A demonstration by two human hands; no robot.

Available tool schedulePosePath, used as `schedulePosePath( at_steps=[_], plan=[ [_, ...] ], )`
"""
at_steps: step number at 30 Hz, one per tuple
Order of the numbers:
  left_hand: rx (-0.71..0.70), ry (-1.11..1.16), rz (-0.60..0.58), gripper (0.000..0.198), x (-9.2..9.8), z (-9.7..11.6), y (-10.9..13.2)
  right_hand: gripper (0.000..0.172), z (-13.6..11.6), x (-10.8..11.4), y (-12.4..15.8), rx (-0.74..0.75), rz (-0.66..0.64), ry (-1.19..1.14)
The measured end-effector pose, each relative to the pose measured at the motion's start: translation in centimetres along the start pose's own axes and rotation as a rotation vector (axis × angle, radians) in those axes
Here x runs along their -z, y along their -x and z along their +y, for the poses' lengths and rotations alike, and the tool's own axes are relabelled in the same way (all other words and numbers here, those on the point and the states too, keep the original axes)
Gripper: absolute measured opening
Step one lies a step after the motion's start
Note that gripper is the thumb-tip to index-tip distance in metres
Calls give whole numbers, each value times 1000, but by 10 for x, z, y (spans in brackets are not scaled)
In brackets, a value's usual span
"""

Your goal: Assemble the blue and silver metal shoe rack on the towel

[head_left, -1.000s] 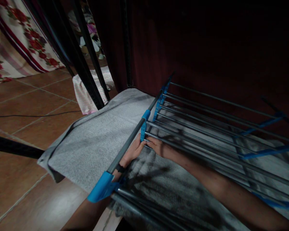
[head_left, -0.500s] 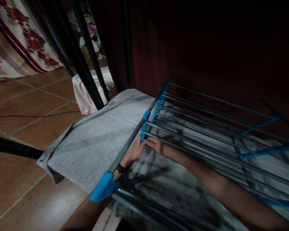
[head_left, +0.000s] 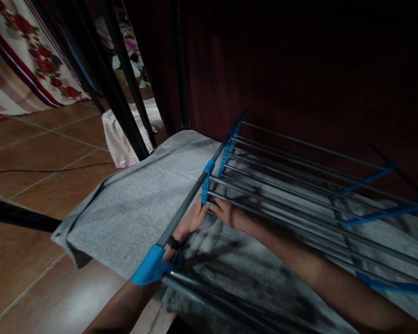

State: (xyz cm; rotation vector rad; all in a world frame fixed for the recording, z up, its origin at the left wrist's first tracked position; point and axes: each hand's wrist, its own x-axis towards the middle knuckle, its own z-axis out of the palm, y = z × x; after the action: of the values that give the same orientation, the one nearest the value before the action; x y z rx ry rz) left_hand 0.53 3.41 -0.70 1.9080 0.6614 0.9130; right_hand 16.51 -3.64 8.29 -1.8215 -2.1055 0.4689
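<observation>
At seven o'clock the left hand (head_left: 192, 220) pinches the bracket (head_left: 205, 189), at five the right hand (head_left: 227, 212) pinches a rod (head_left: 211, 203), and the rack (head_left: 280, 204), toward four over the cloth (head_left: 139, 208), should be light, stiff, rather slippery, better held by bracket.

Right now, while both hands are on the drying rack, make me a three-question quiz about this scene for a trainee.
1. True or false: a black band circles the wrist of the left hand.
2. What colour is the bracket next to the left hand and the right hand? A: red. B: blue. C: yellow.
3. Fill in: the large cloth beneath the rack is ____ in colour.
Key: 1 true; 2 B; 3 gray.
</observation>
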Motion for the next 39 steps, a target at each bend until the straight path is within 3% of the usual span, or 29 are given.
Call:
schedulePosePath(
  at_steps=[3,8,19,30,39],
  plan=[
    [1,16,-27,45,3,1,-2,33,-12,7,16,-51,27,182],
    [8,-3,-53,43,4,-2,-1,28,-18,8,31,-186,-55,311],
    [36,-36,-3,38,-1,-2,2,30,-7,11,25,-139,-107,207],
    [10,-38,-13,35,-3,-9,1,26,0,14,20,-67,-65,143],
    [39,-64,12,35,-1,3,1,28,0,11,22,-64,-86,184]
  ],
)
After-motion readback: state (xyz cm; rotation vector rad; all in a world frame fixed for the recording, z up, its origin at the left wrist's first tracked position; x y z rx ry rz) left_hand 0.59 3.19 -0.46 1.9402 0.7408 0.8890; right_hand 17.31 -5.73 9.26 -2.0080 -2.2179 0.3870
